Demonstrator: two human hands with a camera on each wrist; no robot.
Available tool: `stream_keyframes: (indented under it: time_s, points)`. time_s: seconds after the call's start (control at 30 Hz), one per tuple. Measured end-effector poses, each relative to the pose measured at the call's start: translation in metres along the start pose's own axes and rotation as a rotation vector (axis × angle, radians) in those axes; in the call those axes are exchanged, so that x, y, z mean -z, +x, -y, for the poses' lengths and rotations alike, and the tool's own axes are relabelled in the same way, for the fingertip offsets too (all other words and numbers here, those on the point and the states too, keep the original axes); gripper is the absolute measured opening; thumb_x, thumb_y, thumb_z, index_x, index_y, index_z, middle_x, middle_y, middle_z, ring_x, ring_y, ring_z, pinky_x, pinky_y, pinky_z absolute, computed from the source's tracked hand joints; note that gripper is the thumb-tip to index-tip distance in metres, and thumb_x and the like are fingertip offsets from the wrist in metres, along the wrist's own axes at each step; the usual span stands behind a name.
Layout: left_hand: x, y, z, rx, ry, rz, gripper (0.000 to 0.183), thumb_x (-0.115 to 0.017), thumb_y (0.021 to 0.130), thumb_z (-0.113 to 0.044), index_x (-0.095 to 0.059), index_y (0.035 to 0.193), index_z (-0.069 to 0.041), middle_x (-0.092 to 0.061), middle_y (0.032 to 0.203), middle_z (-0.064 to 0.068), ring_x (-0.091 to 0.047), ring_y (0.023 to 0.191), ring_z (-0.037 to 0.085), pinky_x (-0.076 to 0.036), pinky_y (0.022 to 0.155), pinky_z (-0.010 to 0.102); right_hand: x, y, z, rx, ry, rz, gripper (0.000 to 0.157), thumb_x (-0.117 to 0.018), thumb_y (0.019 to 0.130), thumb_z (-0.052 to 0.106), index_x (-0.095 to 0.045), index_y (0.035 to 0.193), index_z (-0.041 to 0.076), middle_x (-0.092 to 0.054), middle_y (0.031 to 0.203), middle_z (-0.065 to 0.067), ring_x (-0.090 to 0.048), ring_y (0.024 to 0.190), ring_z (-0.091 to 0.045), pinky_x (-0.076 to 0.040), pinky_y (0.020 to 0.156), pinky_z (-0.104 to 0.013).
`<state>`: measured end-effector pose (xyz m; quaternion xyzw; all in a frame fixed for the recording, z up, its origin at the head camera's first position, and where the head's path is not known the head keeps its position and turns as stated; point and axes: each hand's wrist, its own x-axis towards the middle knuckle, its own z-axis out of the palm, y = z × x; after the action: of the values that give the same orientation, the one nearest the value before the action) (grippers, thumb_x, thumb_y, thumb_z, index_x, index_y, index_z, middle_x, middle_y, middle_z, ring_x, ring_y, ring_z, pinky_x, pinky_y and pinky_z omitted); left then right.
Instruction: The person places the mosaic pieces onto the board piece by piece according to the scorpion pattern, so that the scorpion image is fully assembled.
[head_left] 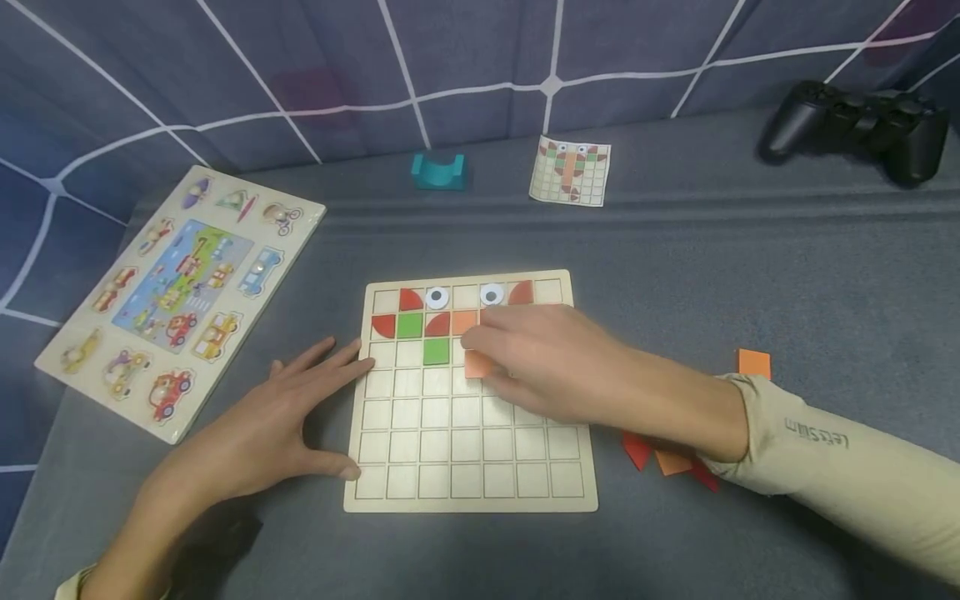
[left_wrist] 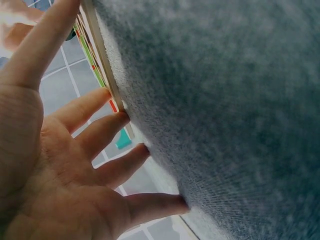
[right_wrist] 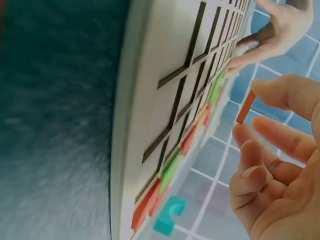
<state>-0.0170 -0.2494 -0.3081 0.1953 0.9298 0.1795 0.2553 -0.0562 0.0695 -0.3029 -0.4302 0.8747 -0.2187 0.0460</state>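
Note:
A wooden grid board lies on the dark cloth. Its upper rows hold green squares, red quarter-round tiles, an orange square and two googly-eye discs. Over the board's upper middle, my right hand pinches an orange square tile between thumb and fingers. The right wrist view shows this tile edge-on, apart from the board's surface. My right hand covers some cells on that side. Spread along the board's left edge, my left hand touches it with thumb and fingertips.
Loose orange and red tiles lie right of the board, partly under my right forearm. A pattern card and a teal block sit behind it. A vehicle peg puzzle lies at left, a black game controller at back right.

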Motion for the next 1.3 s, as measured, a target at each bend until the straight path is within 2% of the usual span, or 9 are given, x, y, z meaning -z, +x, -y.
stream_keyframes:
  time_s: [0.17, 0.3, 0.43, 0.57, 0.77, 1.03, 1.17, 1.3]
  points:
    - [0.0, 0.001, 0.0, 0.003, 0.004, -0.003, 0.112, -0.079, 0.057, -0.071, -0.042, 0.151, -0.021, -0.028, 0.159, 0.011, -0.013, 0.147, 0.039, -0.011, 0.1, 0.081, -0.007, 0.02, -0.003, -0.079, 0.006, 0.075, 0.019, -0.073, 0.086, 0.014, -0.07, 0.105, 0.011, -0.059, 0.084, 0.005, -0.052, 0.072, -0.012, -0.045, 0.056, -0.025]
    - [0.0, 0.001, 0.0, -0.005, 0.004, -0.006, 0.112, -0.078, 0.058, -0.072, -0.042, 0.151, -0.021, -0.029, 0.159, 0.011, -0.013, 0.148, 0.038, -0.012, 0.1, 0.081, -0.012, 0.026, -0.007, -0.099, 0.011, 0.068, 0.016, -0.071, 0.086, 0.01, -0.07, 0.102, 0.012, -0.058, 0.082, 0.005, -0.053, 0.074, -0.012, -0.045, 0.056, -0.027]
    - [0.0, 0.0, 0.0, -0.003, 0.005, -0.005, 0.112, -0.078, 0.058, -0.071, -0.041, 0.151, -0.021, -0.029, 0.159, 0.011, -0.013, 0.148, 0.038, -0.012, 0.1, 0.08, -0.015, 0.028, -0.008, -0.082, 0.048, 0.044, 0.012, -0.067, 0.087, 0.006, -0.07, 0.098, 0.012, -0.059, 0.082, 0.005, -0.055, 0.075, -0.012, -0.046, 0.06, -0.027]
    - [0.0, 0.0, 0.0, -0.003, 0.01, -0.004, 0.111, -0.08, 0.059, -0.07, -0.041, 0.151, -0.021, -0.029, 0.159, 0.011, -0.013, 0.147, 0.038, -0.012, 0.101, 0.08, -0.017, 0.03, -0.007, -0.081, 0.081, 0.056, 0.015, -0.065, 0.09, 0.004, -0.072, 0.1, 0.012, -0.061, 0.083, 0.004, -0.056, 0.076, -0.012, -0.047, 0.064, -0.026]
    - [0.0, -0.001, 0.0, -0.011, 0.011, -0.009, 0.11, -0.08, 0.06, -0.069, -0.041, 0.151, -0.022, -0.029, 0.159, 0.012, -0.014, 0.147, 0.039, -0.014, 0.1, 0.08, -0.018, 0.03, -0.006, -0.058, 0.062, 0.066, 0.016, -0.065, 0.09, 0.003, -0.073, 0.101, 0.011, -0.06, 0.081, 0.005, -0.054, 0.073, -0.012, -0.047, 0.065, -0.026]
    - [0.0, 0.0, 0.001, 0.003, 0.004, -0.002, 0.112, -0.078, 0.058, -0.072, -0.041, 0.151, -0.021, -0.028, 0.159, 0.011, -0.013, 0.147, 0.039, -0.012, 0.101, 0.08, -0.017, 0.031, -0.006, -0.071, 0.053, 0.072, 0.018, -0.065, 0.089, 0.003, -0.073, 0.102, 0.012, -0.06, 0.081, 0.005, -0.054, 0.073, -0.012, -0.046, 0.064, -0.026]
    - [0.0, 0.0, 0.0, 0.006, 0.004, 0.0, 0.113, -0.077, 0.057, -0.073, -0.041, 0.151, -0.02, -0.028, 0.16, 0.011, -0.013, 0.147, 0.039, -0.011, 0.101, 0.08, -0.012, 0.031, -0.008, -0.088, 0.041, 0.08, 0.015, -0.065, 0.088, 0.003, -0.072, 0.097, 0.013, -0.058, 0.08, 0.005, -0.053, 0.073, -0.013, -0.046, 0.063, -0.028]
    - [0.0, 0.0, 0.0, 0.003, 0.002, -0.003, 0.113, -0.077, 0.058, -0.073, -0.041, 0.151, -0.021, -0.028, 0.16, 0.01, -0.012, 0.148, 0.038, -0.012, 0.101, 0.079, -0.002, 0.03, -0.012, -0.114, 0.075, 0.067, 0.014, -0.065, 0.086, 0.002, -0.07, 0.091, 0.014, -0.056, 0.078, 0.005, -0.05, 0.071, -0.014, -0.043, 0.062, -0.029]
